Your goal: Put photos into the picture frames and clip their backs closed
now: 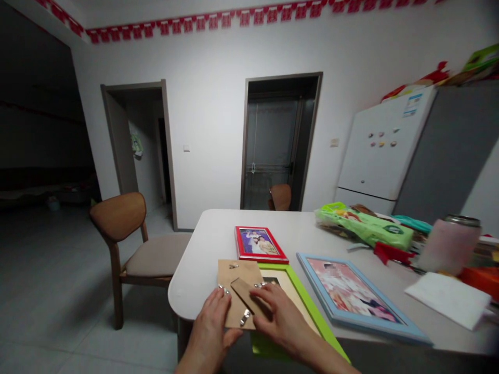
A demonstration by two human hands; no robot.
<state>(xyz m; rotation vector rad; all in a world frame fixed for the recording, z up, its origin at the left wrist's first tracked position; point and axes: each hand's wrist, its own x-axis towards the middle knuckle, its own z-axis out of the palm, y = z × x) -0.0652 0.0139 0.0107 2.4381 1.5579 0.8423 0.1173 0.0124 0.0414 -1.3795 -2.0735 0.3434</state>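
A brown picture-frame backing board (240, 278) with small metal fittings and a flap-like stand leg (244, 292) is tilted over the left part of a green picture frame (307, 296). My left hand (212, 322) grips the board's lower left edge, thumb along the bottom. My right hand (283, 317) holds it from the right, fingers closed on the stand leg and the board's right side. Part of the green frame is hidden beneath the board and my right hand. Just beyond lies a red picture frame (260, 244) with a photo; a light blue picture frame (356, 291) is to the right.
The white table (218, 228) carries a green plastic package (366, 226), a pink jar (450, 244) and white paper (448, 298) on its right side. A wooden chair (119, 218) stands at the left. Behind are a refrigerator (380, 171) and two doorways.
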